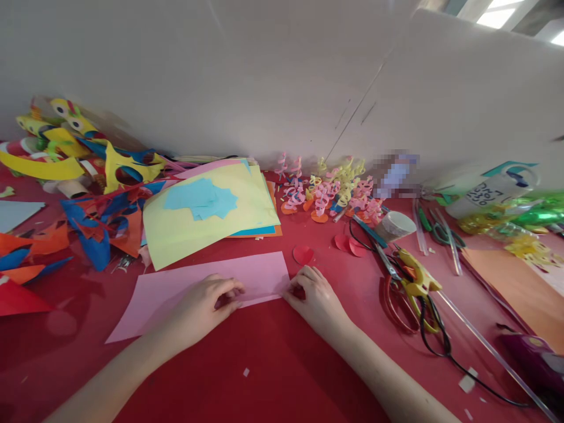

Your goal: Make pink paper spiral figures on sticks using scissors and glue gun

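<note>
A pink sheet of paper lies flat on the red table in front of me. My left hand rests on its near edge with the fingers curled, pinching the paper. My right hand is closed on the sheet's right corner. The near edge between the two hands looks folded up a little.
A stack of yellow, blue and orange sheets lies behind the pink one. Cut paper scraps and masks pile up at left. Pink and yellow paper spirals, red discs, tape roll, scissors and a yellow glue gun lie at right.
</note>
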### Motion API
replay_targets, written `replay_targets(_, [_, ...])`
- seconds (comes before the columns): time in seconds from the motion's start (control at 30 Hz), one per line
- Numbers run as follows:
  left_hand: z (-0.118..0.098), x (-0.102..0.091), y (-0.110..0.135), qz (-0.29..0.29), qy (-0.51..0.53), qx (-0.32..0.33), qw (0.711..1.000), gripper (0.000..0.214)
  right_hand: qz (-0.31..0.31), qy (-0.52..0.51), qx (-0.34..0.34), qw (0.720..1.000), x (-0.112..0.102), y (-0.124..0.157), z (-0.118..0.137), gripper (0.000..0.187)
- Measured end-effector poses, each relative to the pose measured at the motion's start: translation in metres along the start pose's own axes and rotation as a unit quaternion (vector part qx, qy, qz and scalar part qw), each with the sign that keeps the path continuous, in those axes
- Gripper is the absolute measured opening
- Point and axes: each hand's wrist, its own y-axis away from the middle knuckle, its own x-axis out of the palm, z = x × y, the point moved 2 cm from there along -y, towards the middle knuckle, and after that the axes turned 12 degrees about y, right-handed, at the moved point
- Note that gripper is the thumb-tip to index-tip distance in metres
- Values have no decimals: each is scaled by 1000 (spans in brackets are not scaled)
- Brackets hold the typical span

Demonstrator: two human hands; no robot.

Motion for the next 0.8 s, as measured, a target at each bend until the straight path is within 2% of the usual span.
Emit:
replay_targets(0.23, [-5, 0, 0, 27, -48, 7, 998, 20, 4, 7, 19, 1000, 2, 0, -1, 18])
replay_targets(0.33, [-11, 0, 1, 25, -60, 64, 996, 26, 5, 16, 19, 1000, 2, 1, -1, 19])
replay_targets(0.43, [-13, 0, 3, 52, -62, 117, 990, 34, 9, 30, 21, 999, 3, 1, -1, 21])
replay_targets(0.6, [-13, 1, 3, 92, -70, 135, 984, 50, 19, 37, 15, 999, 5, 1, -4, 20])
replay_targets(0.7, [-13, 1, 3, 90, -65, 141, 984, 52, 8, 40, 6, 999, 0, 1, -4, 16])
replay_targets(0.8, [-15, 0, 2, 96, -68, 138, 983, 49, -38, 13, 3, 999, -12, 1, 0, 5])
